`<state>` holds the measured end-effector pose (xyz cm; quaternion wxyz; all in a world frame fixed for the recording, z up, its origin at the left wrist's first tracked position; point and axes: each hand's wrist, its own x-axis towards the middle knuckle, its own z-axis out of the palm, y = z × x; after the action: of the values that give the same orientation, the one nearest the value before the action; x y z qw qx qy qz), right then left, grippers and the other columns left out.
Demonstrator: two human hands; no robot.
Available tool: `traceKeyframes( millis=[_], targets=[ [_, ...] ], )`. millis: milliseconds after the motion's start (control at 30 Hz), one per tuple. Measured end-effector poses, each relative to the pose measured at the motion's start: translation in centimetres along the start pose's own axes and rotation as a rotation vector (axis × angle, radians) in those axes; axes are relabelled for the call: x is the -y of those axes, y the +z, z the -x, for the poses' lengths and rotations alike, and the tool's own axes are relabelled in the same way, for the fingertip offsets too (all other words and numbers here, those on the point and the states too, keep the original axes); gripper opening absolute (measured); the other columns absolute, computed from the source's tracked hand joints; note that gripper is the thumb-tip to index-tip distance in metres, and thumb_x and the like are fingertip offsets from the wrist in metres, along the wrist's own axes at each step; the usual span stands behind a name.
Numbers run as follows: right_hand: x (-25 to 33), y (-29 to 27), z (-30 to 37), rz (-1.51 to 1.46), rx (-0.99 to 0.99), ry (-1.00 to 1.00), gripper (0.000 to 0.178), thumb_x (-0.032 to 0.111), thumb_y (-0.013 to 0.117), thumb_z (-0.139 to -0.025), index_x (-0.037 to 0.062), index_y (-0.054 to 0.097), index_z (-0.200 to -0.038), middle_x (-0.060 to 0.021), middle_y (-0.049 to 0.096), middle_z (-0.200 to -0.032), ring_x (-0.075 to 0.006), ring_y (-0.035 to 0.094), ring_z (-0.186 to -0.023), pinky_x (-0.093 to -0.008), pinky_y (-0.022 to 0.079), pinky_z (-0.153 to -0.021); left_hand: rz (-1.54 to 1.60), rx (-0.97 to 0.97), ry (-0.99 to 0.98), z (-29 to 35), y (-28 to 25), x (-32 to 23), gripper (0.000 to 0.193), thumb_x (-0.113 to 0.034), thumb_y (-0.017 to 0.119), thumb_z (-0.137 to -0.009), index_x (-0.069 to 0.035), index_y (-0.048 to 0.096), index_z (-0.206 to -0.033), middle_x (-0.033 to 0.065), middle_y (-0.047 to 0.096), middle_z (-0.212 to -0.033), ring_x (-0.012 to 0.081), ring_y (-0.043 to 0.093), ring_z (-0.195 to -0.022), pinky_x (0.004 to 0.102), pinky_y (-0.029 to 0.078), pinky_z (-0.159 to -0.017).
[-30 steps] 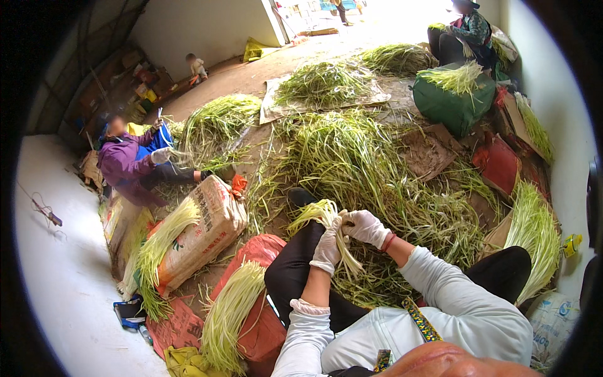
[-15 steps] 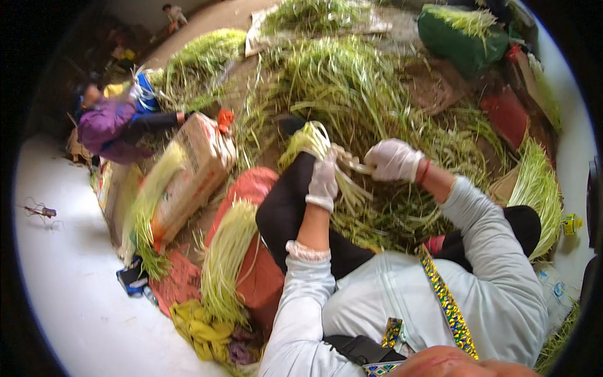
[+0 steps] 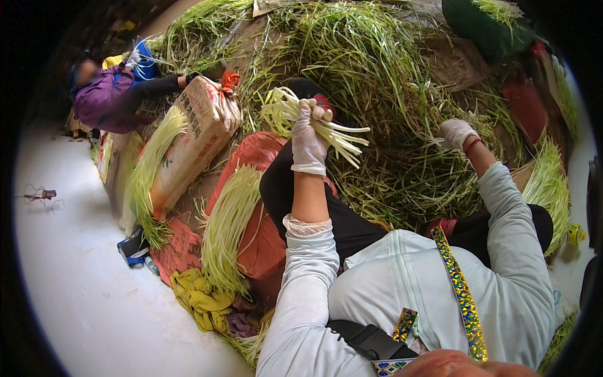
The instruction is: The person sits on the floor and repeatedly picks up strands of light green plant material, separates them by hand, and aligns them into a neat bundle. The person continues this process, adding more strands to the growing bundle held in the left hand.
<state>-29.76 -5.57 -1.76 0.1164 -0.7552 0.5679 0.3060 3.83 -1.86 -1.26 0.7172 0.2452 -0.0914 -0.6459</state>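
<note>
My left hand [image 3: 309,139], in a white glove, is closed around a bunch of pale stalks [image 3: 342,137] that look like garlic shoots. Their white ends fan out to the right, and the yellow-green ends stick out to the left, above my bent knee. My right hand [image 3: 458,134], gloved too, is held apart from the bunch, over the right side of a big heap of green leaves [image 3: 352,56]. Its fingers are curled in; whatever they hold, if anything, is too small to make out.
Pale stalks [image 3: 229,229] lie over a red sack [image 3: 260,147] to my left. More stalks [image 3: 157,160] lean on a white sack [image 3: 204,119]. A person in purple [image 3: 103,100] sits at far left. At right are stalks [image 3: 545,185] and a yellow bottle [image 3: 575,234].
My right hand has moved away from the bunch to the right. My left hand has shifted slightly left and up with the stalks. The view has tilted lower.
</note>
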Motion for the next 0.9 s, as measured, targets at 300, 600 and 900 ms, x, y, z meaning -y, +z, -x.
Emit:
traceKeyframes(
  millis=[300, 600, 900],
  targets=[
    [3.5, 0.7, -7.4, -0.695, -0.345, 0.072, 0.03, 0.03, 0.064, -0.076, 0.0047, 0.066, -0.091, -0.0181, 0.064, -0.09, -0.0307, 0.062, -0.084, -0.0378, 0.05, -0.076, -0.122, -0.085, -0.307, 0.9, -0.1, 3.3, 0.029, -0.03, 0.061, -0.086, -0.008, 0.054, -0.104, -0.0022, 0.05, -0.06, 0.0174, 0.057, -0.064, 0.0372, 0.049, -0.061],
    [3.0, 1.7, -7.6, -1.025, -0.432, 0.066, 0.032, 0.026, 0.065, -0.075, 0.0048, 0.065, -0.099, -0.0161, 0.065, -0.091, -0.0281, 0.062, -0.086, -0.0353, 0.047, -0.077, -0.207, 0.021, -0.295, 0.9, -0.5, 2.9, 0.028, -0.026, 0.06, -0.087, -0.007, 0.05, -0.106, -0.0019, 0.047, -0.062, 0.012, 0.049, -0.055, 0.0328, 0.045, -0.054],
    [2.6, -5.1, 1.0, -1.967, -0.602, -0.711, 0.026, 0.012, 0.07, -0.077, 0.007, 0.064, -0.101, -0.0023, 0.066, -0.082, -0.0094, 0.06, -0.065, -0.0234, 0.05, -0.06, -0.148, 0.065, -0.333, 0.9, -0.6, 3.0, 0.023, -0.028, 0.06, -0.087, -0.011, 0.051, -0.099, -0.0047, 0.052, -0.065, 0.0072, 0.051, -0.049, 0.0318, 0.048, -0.053]
  ],
)
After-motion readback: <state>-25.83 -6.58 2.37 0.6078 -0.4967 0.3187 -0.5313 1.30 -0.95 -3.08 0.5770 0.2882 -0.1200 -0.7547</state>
